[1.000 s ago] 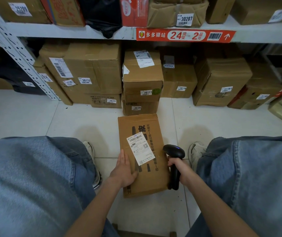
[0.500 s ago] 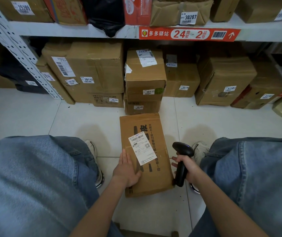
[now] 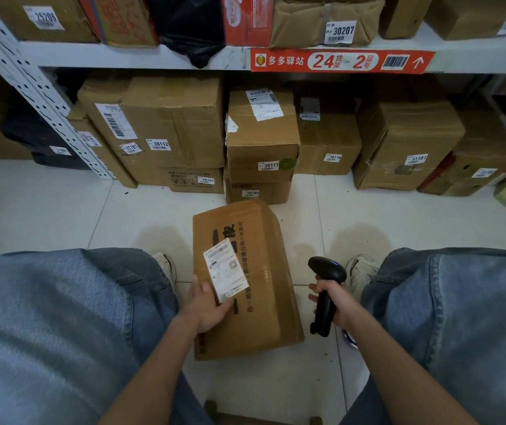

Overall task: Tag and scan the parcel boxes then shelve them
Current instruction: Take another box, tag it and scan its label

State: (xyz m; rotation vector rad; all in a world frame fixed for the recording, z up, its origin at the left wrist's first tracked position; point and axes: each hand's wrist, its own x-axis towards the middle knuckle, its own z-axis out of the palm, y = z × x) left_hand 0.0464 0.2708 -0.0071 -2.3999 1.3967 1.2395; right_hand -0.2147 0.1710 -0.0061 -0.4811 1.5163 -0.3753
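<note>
A box (image 3: 254,289) lies on the floor (image 3: 61,216) between the person's knees, long side running away from them. Its far end comes close to the stack under the shelf (image 3: 123,58); whether it touches the lowest carton, tagged 30105 (image 3: 256,191), cannot be told. A white label (image 3: 225,271) sits on the box's top face, toward the left edge.

The left hand (image 3: 205,305) lies palm down on the near-left part of the box. Its fingers are fairly straight and reach up beside the label, and the thumb is spread to the right just under the label's near corner. It grasps nothing.

The right hand (image 3: 334,302) is wrapped round the handle of a black scanner (image 3: 326,271) (a small blue light shows on its head). It holds the scanner upright just right of the box, apart from it.

Under the shelf stand more cartons, tagged 30112 (image 3: 172,124), 30111 (image 3: 261,139), 30110 (image 3: 326,142) and 31101 (image 3: 405,139). A red strip (image 3: 342,61) on the shelf edge reads 24 and 2. Above it sits a parcel tagged 30207 (image 3: 322,23).
</note>
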